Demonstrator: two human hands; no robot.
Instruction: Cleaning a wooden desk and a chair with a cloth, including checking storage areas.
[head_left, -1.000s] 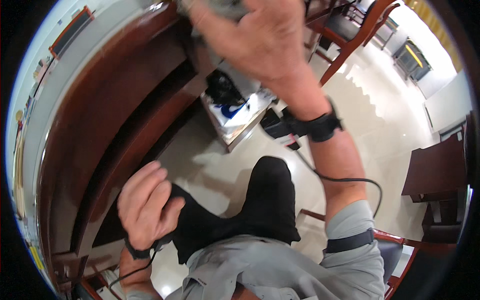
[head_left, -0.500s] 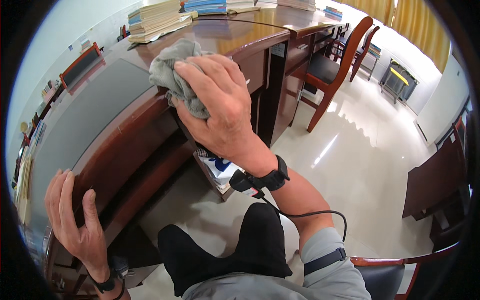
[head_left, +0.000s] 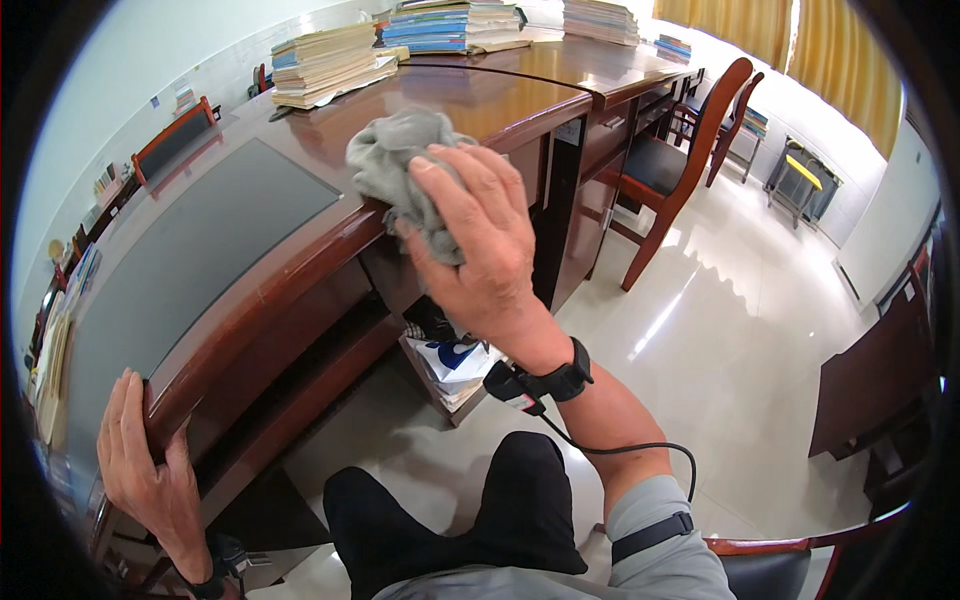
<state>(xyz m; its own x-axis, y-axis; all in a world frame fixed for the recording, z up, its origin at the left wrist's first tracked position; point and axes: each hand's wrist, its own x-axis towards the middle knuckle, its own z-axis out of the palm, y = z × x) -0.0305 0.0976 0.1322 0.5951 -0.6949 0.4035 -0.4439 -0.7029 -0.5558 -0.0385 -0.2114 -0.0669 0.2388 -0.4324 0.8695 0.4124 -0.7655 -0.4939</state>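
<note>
- The right hand [head_left: 480,250] is pressing a crumpled grey cloth rag [head_left: 400,165] against the front edge of the dark reddish-brown wooden tabletop [head_left: 300,270], fingers curled down over the rag and gripping it from above.
- The left hand [head_left: 145,470] is resting on the same front edge, far toward the near left corner, fingers hooked over the rim and holding nothing else.
- The rag is bunched into a lump with no clear long axis; its bulk is lying on the top surface while a fold is hanging down over the edge under the palm.
- Judging by this, the wiping seems to be at the front edge now; how much of the top is already wiped cannot be told, and the stretch of edge between the two hands looks yet to be covered.
- A grey rectangular desk mat [head_left: 190,260] is lying on the tabletop left of the rag, and stacks of paper books [head_left: 325,65] are sitting along the far edge.
</note>
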